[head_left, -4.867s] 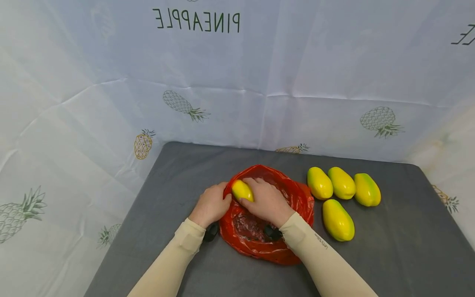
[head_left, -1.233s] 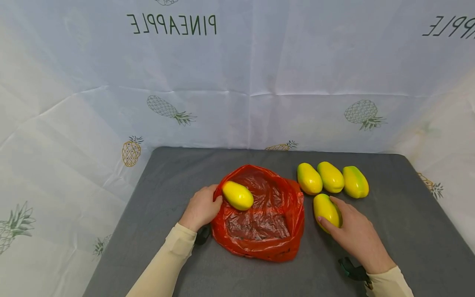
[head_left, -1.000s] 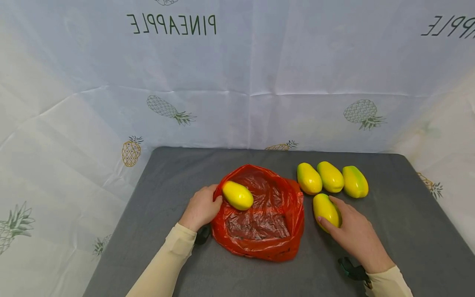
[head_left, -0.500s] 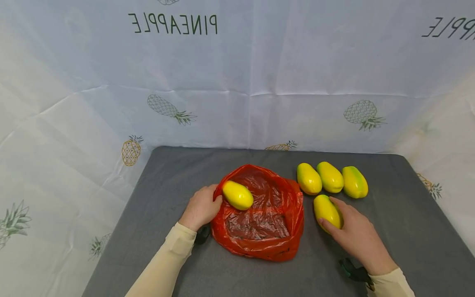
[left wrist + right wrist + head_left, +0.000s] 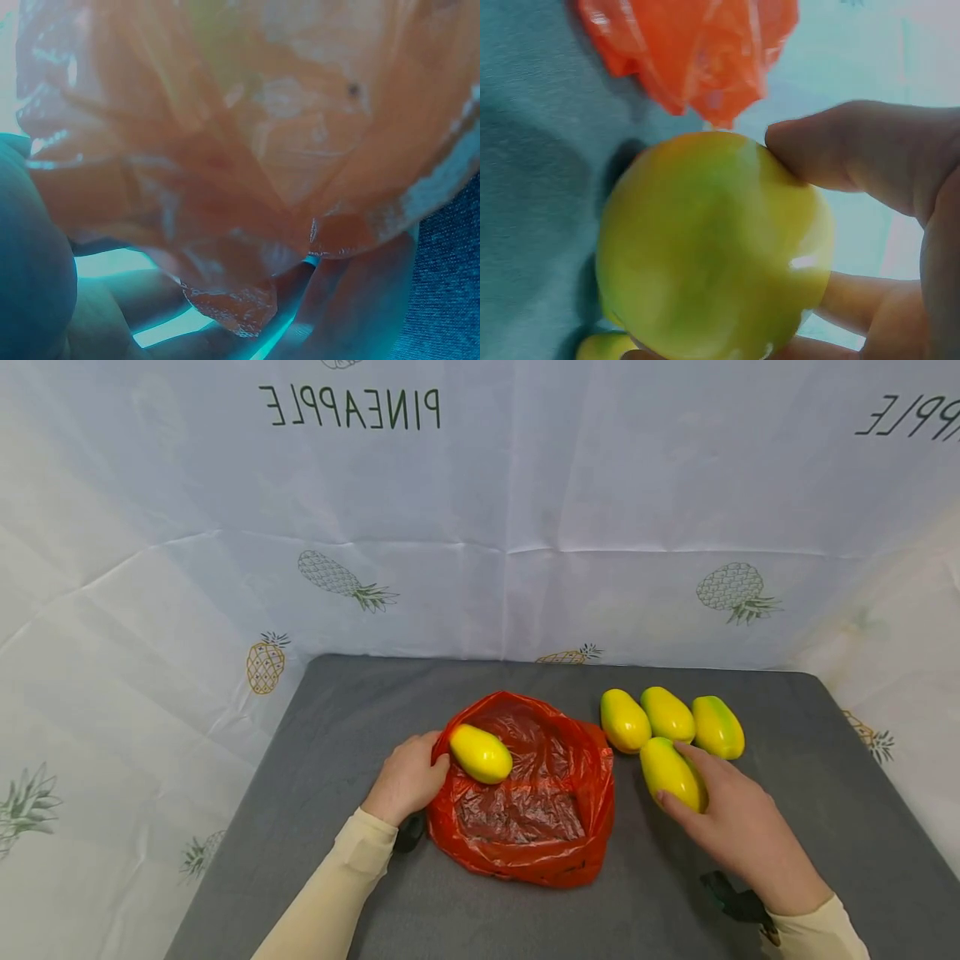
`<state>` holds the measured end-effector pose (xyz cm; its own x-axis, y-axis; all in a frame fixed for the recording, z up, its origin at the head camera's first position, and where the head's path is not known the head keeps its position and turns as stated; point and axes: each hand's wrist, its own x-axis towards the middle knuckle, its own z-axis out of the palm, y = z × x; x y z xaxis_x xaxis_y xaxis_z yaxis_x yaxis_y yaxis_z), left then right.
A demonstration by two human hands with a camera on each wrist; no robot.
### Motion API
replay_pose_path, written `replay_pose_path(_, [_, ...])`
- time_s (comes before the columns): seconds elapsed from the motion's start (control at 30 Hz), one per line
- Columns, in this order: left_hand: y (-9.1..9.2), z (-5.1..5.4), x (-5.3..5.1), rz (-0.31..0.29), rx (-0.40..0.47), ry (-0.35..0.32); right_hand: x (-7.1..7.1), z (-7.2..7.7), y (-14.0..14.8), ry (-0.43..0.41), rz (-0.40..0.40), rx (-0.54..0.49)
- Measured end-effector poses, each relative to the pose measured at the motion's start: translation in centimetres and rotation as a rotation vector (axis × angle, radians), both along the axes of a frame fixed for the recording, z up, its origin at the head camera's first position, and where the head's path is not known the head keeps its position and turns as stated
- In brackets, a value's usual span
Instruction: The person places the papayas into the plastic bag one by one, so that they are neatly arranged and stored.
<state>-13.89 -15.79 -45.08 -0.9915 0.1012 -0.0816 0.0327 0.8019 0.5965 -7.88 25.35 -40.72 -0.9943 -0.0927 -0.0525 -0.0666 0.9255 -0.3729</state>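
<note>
One yellow fruit (image 5: 668,773) is gripped by the right hand (image 5: 750,828) beside the red bag (image 5: 536,802), whose rim (image 5: 504,697) the left hand (image 5: 407,779) pinches; steady holding, rim spread wide, should help.

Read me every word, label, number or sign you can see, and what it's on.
"PINEAPPLE", mirrored, on the pale backdrop, head view.
"PPLE", mirrored, on the backdrop's upper right, cut off by the frame edge.
Red bag: dark marks, too small to read.
</note>
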Motion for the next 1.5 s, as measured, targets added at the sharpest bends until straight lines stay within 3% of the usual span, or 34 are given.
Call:
replay_pose_path(0.37, [-0.1,-0.1,0.2,-0.005,-0.007,0.025,-0.9,2.0,-2.2,0.005,0.052,-0.022])
replay_pose_path(0.8, [0.1,0.0,0.2,-0.012,0.008,0.007,-1.3,3.5,-7.4,0.053,0.162,-0.096])
replay_pose_path(1.0, [0.1,0.1,0.1,-0.004,0.003,0.000,-1.5,3.4,-10.0,0.053,0.222,-0.116])
replay_pose_path(1.5, [0.0,0.0,0.1,0.000,-0.001,-0.015,-1.1,0.8,-16.4,-0.005,0.343,-0.111])
